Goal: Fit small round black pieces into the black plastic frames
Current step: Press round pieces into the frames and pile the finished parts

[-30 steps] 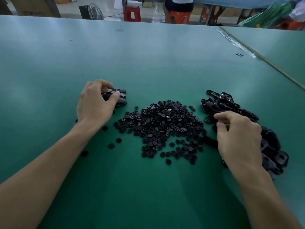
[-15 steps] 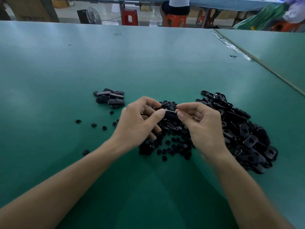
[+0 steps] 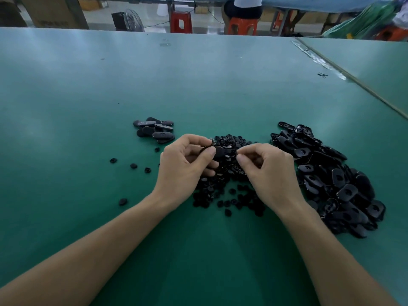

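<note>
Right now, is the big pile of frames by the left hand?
No, the big pile of frames lies beside the right hand.

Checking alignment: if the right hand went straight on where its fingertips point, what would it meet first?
Probably the black frame that the left hand grips, though depth is unclear.

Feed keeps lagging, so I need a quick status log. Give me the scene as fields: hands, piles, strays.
left hand: pinches one frame over the pieces pile
right hand: thumb and forefinger pinched beside that frame; what they hold is hidden
pieces pile: table centre, partly under both hands
frames pile: right of the pieces pile
frames stack: small, beyond the left hand
stray pieces: scattered left of the left hand
table: green
</note>
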The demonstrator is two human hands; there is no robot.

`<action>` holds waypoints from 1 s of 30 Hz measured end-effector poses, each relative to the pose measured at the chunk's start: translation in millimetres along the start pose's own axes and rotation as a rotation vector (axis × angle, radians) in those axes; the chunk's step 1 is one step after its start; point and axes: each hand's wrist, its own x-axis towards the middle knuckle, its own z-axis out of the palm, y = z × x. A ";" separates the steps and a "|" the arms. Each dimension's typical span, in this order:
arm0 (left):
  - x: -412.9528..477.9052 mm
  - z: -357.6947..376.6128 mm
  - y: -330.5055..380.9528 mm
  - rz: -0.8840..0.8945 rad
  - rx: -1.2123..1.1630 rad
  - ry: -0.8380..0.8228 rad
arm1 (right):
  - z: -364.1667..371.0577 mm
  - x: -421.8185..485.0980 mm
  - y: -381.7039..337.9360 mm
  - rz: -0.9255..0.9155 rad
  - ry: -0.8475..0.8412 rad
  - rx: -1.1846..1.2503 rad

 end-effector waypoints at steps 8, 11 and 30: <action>1.0 -0.5 -1.4 0.013 -0.058 -0.019 | -0.4 -6.6 1.0 -0.142 -0.173 -0.210; 1.5 0.2 -2.0 0.008 -0.033 -0.030 | 1.9 -6.4 -0.7 -0.142 -0.203 -0.225; 1.2 -1.7 -0.6 0.019 -0.047 -0.026 | 6.9 -10.0 -7.6 -0.113 -0.097 -0.098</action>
